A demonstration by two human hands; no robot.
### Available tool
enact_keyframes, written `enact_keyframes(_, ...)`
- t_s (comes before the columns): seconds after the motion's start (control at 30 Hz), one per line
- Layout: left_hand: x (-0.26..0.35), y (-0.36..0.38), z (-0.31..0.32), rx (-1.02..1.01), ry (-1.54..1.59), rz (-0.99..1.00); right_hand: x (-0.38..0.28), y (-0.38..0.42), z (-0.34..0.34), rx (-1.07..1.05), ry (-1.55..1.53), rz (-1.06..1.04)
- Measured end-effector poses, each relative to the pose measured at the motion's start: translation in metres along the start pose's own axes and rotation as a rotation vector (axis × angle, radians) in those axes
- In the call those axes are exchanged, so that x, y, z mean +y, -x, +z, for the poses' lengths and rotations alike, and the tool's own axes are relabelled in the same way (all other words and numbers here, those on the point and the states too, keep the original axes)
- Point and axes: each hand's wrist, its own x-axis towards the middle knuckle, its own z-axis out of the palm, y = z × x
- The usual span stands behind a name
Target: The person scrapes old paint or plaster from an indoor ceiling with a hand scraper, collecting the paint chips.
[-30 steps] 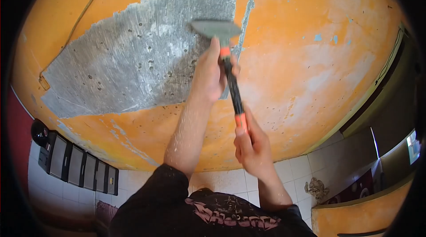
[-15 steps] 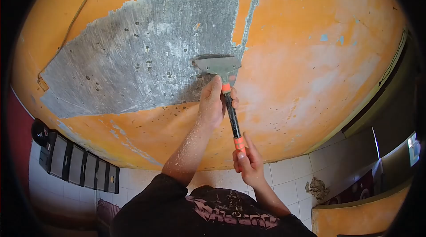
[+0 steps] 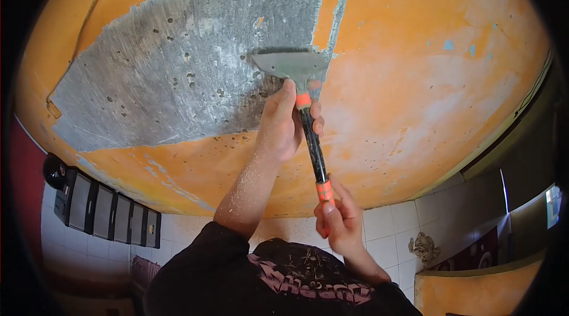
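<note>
A long-handled scraper (image 3: 313, 144) with a wide grey blade lies against the wall, its blade over the lower right part of a bare grey patch (image 3: 201, 49). My left hand (image 3: 284, 123) is wrapped round the upper handle, just below the blade, with the thumb pointing up at it. Lower down, my right hand (image 3: 341, 215) grips the orange end of the handle. Orange paint (image 3: 409, 85) surrounds the grey patch, and a narrow scraped strip (image 3: 339, 14) runs up to the right of the blade. Pale flakes cling to my left forearm.
A cable (image 3: 89, 20) runs down the wall at the upper left. A black drawer unit (image 3: 104, 209) stands at the lower left on white tiles. At the lower right are a crumpled cloth (image 3: 424, 248) and a low orange wall (image 3: 474, 289).
The scraper and both hands have shifted slightly against the wall, with the blade a little higher on the grey patch. The camera view has also moved slightly. Both hands keep their grip.
</note>
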Motion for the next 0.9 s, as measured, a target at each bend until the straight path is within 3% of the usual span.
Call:
enact_keyframes(0.17, 0.005, -0.001, 0.003, 0.020, -0.006, -0.073, 0.004, -0.001, 0.007, 0.027, -0.017, 0.003)
enact_keyframes(0.53, 0.015, -0.014, 0.009, -0.044, 0.004, -0.002, -0.001, -0.007, 0.013, 0.014, 0.013, -0.009)
enact_keyframes(0.7, 0.004, 0.005, 0.000, 0.035, -0.072, -0.068, 0.008, 0.007, 0.020, 0.012, -0.004, 0.053)
enact_keyframes(0.9, 0.024, -0.014, 0.022, 0.056, -0.044, -0.024, -0.011, -0.012, 0.019, -0.003, 0.027, -0.044)
